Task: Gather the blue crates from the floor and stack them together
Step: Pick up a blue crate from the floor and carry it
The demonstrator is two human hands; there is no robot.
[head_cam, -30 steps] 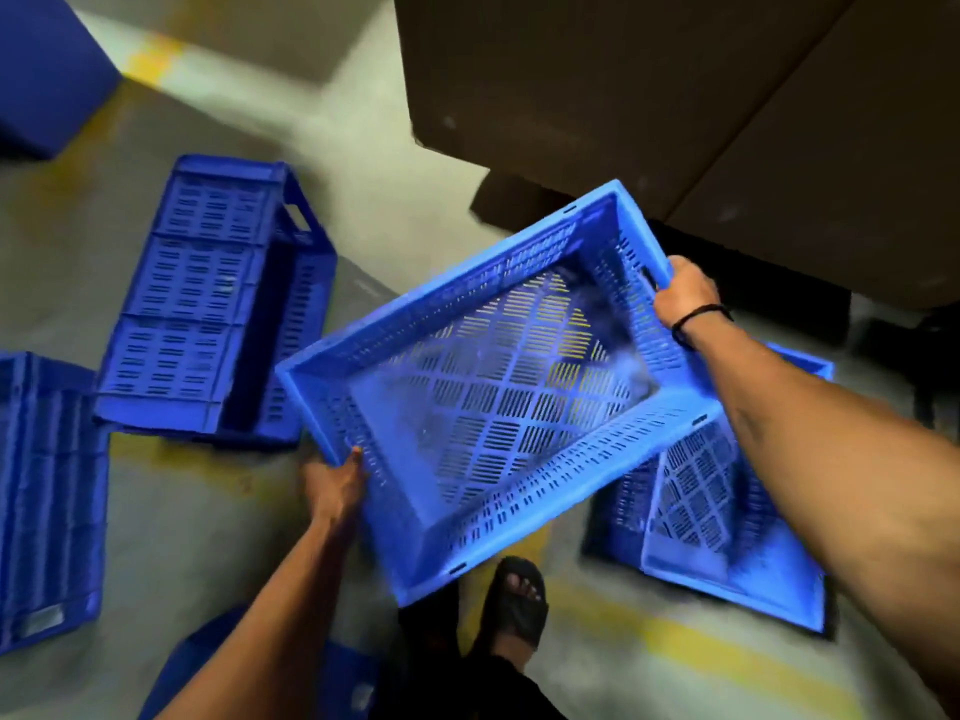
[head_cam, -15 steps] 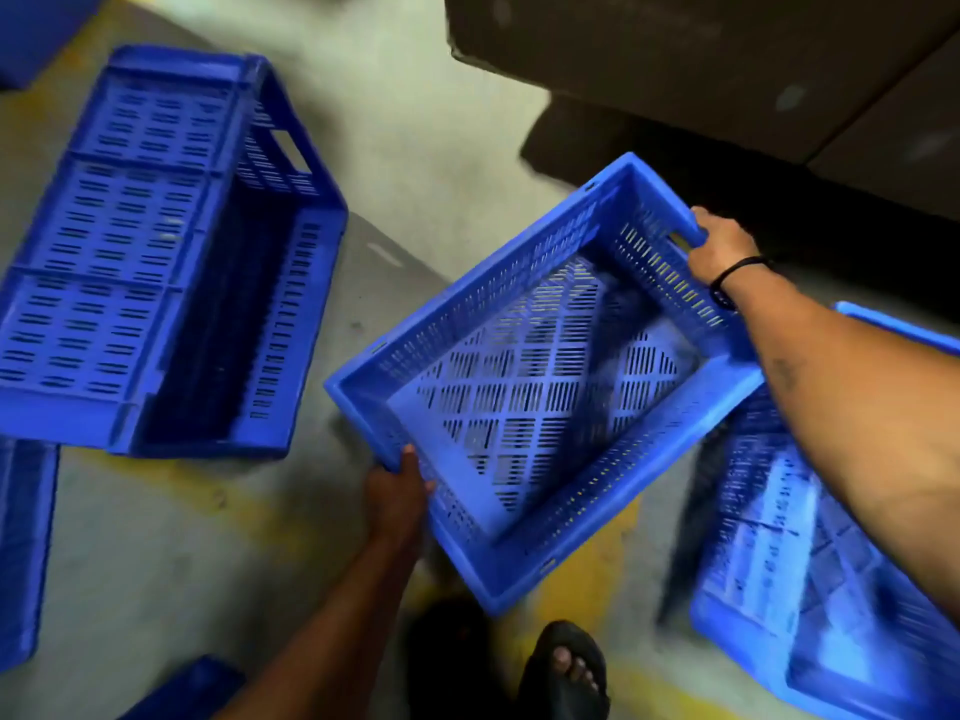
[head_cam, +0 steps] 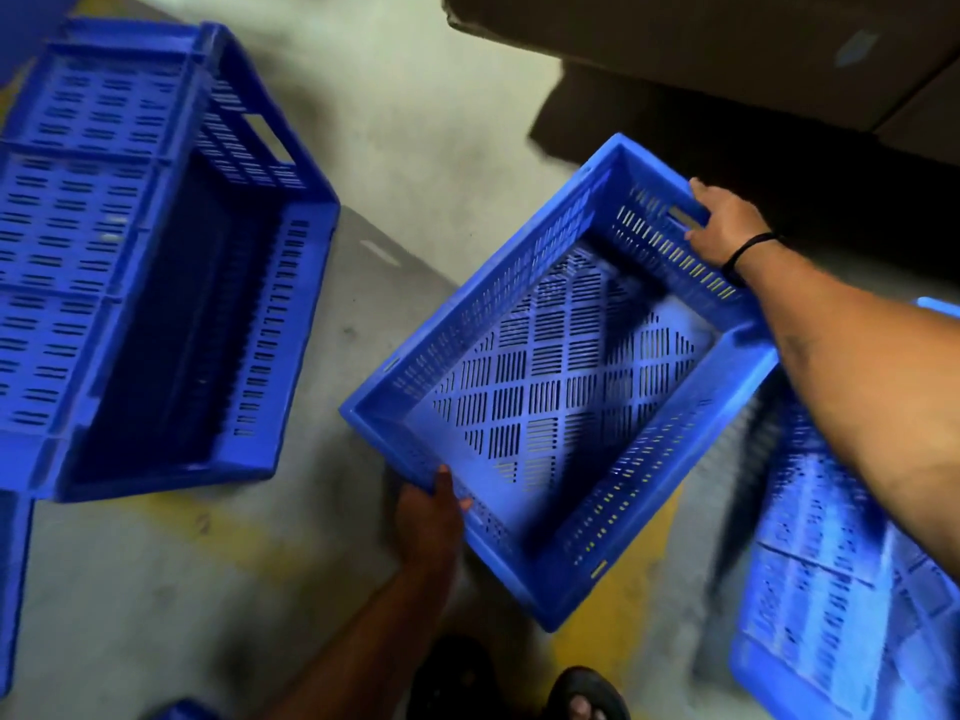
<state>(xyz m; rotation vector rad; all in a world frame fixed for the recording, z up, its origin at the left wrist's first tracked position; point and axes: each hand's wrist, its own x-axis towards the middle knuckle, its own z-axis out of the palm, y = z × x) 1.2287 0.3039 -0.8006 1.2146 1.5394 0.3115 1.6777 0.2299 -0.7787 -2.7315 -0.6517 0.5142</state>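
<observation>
Blue slotted plastic fills most of the view. The held crate (head_cam: 561, 402) sits in the middle of the scene with its mouth up and its corners turned diagonally, carried between both hands above the grey concrete floor (head_cam: 441, 122).

The left hand (head_cam: 428, 517) grips the near-left short wall: the thumb hooks over the rim into the crate, and the other fingers are hidden beneath and outside the wall. The right hand (head_cam: 727, 226), with a black wristband (head_cam: 748, 249) at the wrist, grips the far-right short wall at its handle slot, fingers curled over the rim. The crate's near corner hangs over a worn yellow floor line (head_cam: 618, 631).

To the left, well apart from the held crate, a second crate (head_cam: 130, 262) lies on its long side on the floor, its dark open mouth facing right and a handle slot showing in its far wall. A sliver of another crate (head_cam: 13, 579) shows at the left edge, just near of it.

On the right, partly under the right forearm, a blurred crate (head_cam: 841, 589) rests near the held one; how it lies cannot be told.

Brown cardboard boxes (head_cam: 727, 49) stand at the far right. A foot in a dark sandal (head_cam: 587, 693) shows at the near edge.
</observation>
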